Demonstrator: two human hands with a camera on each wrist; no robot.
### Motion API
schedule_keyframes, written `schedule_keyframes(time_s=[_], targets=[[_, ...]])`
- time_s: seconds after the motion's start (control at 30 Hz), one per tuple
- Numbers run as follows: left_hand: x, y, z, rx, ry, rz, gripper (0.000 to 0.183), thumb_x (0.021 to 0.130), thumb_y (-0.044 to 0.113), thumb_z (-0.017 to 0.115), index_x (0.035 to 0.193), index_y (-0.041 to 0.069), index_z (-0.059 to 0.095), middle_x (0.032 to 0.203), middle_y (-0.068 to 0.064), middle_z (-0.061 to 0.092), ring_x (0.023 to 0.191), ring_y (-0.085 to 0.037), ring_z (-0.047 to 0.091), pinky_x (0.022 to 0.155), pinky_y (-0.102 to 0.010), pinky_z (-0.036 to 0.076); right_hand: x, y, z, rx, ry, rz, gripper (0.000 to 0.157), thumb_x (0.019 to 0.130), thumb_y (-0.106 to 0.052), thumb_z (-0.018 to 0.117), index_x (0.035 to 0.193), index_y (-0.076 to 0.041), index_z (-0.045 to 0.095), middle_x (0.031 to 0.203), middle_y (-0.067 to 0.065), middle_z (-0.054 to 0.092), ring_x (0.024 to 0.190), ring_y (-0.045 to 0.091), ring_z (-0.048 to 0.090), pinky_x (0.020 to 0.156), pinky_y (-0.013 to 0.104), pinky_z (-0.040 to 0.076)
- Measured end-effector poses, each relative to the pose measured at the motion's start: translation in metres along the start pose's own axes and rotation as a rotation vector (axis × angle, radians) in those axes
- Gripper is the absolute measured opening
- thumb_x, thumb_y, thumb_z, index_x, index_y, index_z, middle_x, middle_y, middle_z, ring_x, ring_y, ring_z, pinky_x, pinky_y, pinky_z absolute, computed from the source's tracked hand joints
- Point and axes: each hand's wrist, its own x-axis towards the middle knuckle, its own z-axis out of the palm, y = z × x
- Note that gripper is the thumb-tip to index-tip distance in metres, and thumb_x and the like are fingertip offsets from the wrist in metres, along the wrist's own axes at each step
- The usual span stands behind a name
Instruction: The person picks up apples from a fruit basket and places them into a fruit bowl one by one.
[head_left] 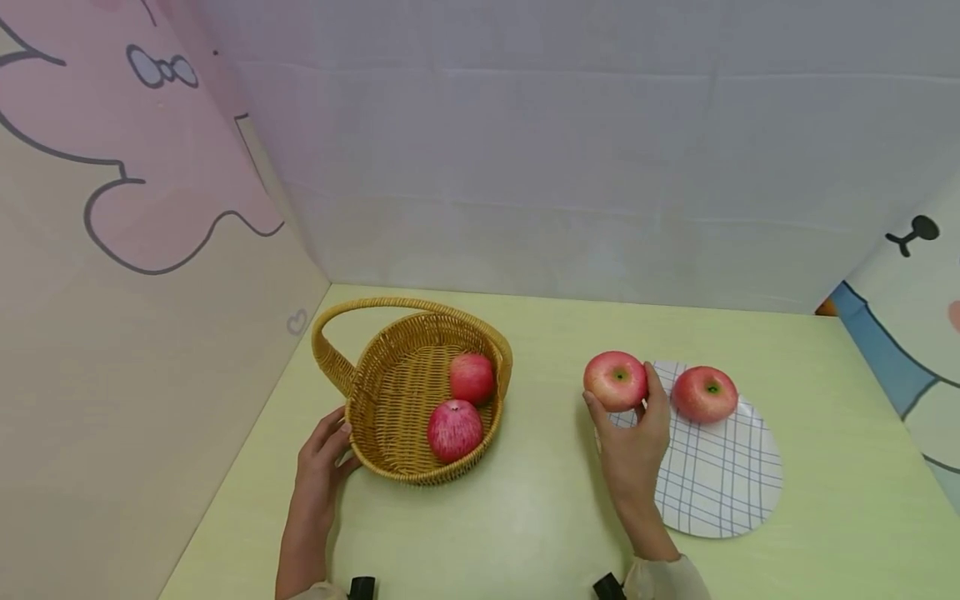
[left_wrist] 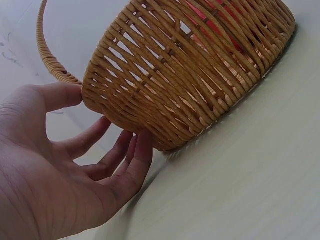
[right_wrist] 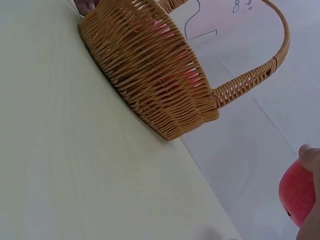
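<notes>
A wicker basket [head_left: 397, 408] with a tall arched handle stands on the left of the table, two red apples [head_left: 454, 431] inside against its right wall. At its left side, my left hand [head_left: 324, 450] holds it, thumb at the rim; in the left wrist view the other fingers [left_wrist: 143, 142] bend against the lower wall. My right hand [head_left: 636, 433] grips a pinkish-red apple [head_left: 615, 381] between thumb and fingers, over the left edge of a plate [head_left: 720, 483] with blue checked lines. One more apple [head_left: 705, 394] sits on that plate's far part.
The pale green table [head_left: 525, 517] ends at a light back wall [head_left: 562, 167]. A side wall with pink cartoon shapes [head_left: 157, 225] rises on the left, close to the basket. Another printed wall [head_left: 900, 358] stands on the right.
</notes>
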Motion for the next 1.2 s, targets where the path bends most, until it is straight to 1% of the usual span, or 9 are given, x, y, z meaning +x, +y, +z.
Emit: schedule_keyframes(time_s=[0.13,0.23,0.33,0.47,0.57,0.7,0.87,1.1,1.2], targets=[[0.000,0.000,0.000,-0.002,0.002,-0.002,0.048,0.110,0.034,0.053,0.153,0.013,0.049,0.131,0.012,0.062,0.114,-0.003,0.066,0.088,-0.024,0.057,0.003,0.005,-0.002,-0.015,0.029,0.043,0.085,0.082,-0.012,0.090,0.155,-0.010,0.048,0.152,0.009,0.053,0.134,0.017,0.053,0.109,0.010,0.042],[0.000,0.000,0.000,0.000,0.001,-0.005,0.048,0.110,0.034,0.053,0.153,0.014,0.049,0.132,0.012,0.062,0.115,-0.003,0.065,0.089,-0.024,0.057,0.005,0.009,-0.005,-0.051,0.032,0.080,0.085,0.083,-0.013,0.089,0.156,-0.010,0.046,0.153,0.008,0.052,0.135,0.016,0.052,0.111,0.016,0.044],[-0.001,0.000,0.000,0.005,0.001,-0.005,0.048,0.110,0.035,0.052,0.153,0.014,0.049,0.132,0.012,0.061,0.115,-0.003,0.065,0.089,-0.024,0.057,0.007,0.013,-0.006,-0.077,0.027,0.121,0.085,0.085,-0.015,0.088,0.157,-0.009,0.044,0.154,0.007,0.050,0.135,0.015,0.051,0.115,0.026,0.045],[-0.001,0.000,0.000,0.010,0.006,0.000,0.048,0.110,0.036,0.053,0.153,0.015,0.049,0.133,0.010,0.061,0.115,-0.004,0.065,0.089,-0.025,0.057,0.009,0.019,-0.008,-0.087,0.017,0.169,0.084,0.086,-0.017,0.087,0.157,-0.009,0.042,0.156,0.007,0.048,0.138,0.017,0.049,0.118,0.043,0.044],[0.000,-0.001,0.000,0.013,0.006,0.003,0.049,0.110,0.036,0.053,0.153,0.014,0.049,0.134,0.009,0.060,0.115,-0.004,0.066,0.089,-0.025,0.057,0.009,0.021,-0.009,-0.087,0.008,0.198,0.085,0.087,-0.018,0.086,0.158,-0.008,0.040,0.159,0.008,0.044,0.142,0.021,0.046,0.119,0.050,0.042],[0.000,-0.001,-0.001,0.014,0.002,0.006,0.050,0.110,0.036,0.053,0.154,0.013,0.049,0.135,0.008,0.060,0.114,-0.004,0.066,0.089,-0.025,0.058,0.009,0.023,-0.010,-0.092,0.001,0.222,0.086,0.088,-0.020,0.086,0.158,-0.006,0.037,0.160,0.010,0.042,0.145,0.023,0.044,0.120,0.051,0.041],[0.000,0.000,-0.004,0.010,-0.015,0.016,0.050,0.110,0.033,0.054,0.154,0.011,0.049,0.133,0.011,0.062,0.111,-0.003,0.067,0.087,-0.024,0.059,0.011,0.026,-0.011,-0.096,-0.005,0.249,0.087,0.088,-0.020,0.085,0.158,-0.005,0.036,0.161,0.011,0.040,0.146,0.024,0.042,0.122,0.051,0.038],[-0.001,0.005,-0.006,0.006,-0.031,-0.027,0.054,0.108,0.033,0.058,0.156,0.011,0.047,0.129,0.019,0.064,0.110,0.000,0.067,0.086,-0.024,0.060,0.010,0.029,-0.011,-0.113,-0.015,0.298,0.088,0.089,-0.021,0.084,0.159,-0.006,0.034,0.161,0.015,0.039,0.147,0.030,0.039,0.124,0.052,0.035],[0.000,0.005,-0.008,0.014,-0.039,-0.028,0.056,0.108,0.033,0.059,0.157,0.010,0.046,0.130,0.019,0.063,0.111,0.001,0.068,0.087,-0.024,0.060,0.010,0.030,-0.011,-0.120,-0.014,0.310,0.087,0.089,-0.022,0.083,0.160,-0.006,0.034,0.161,0.016,0.039,0.146,0.032,0.039,0.124,0.053,0.034]])
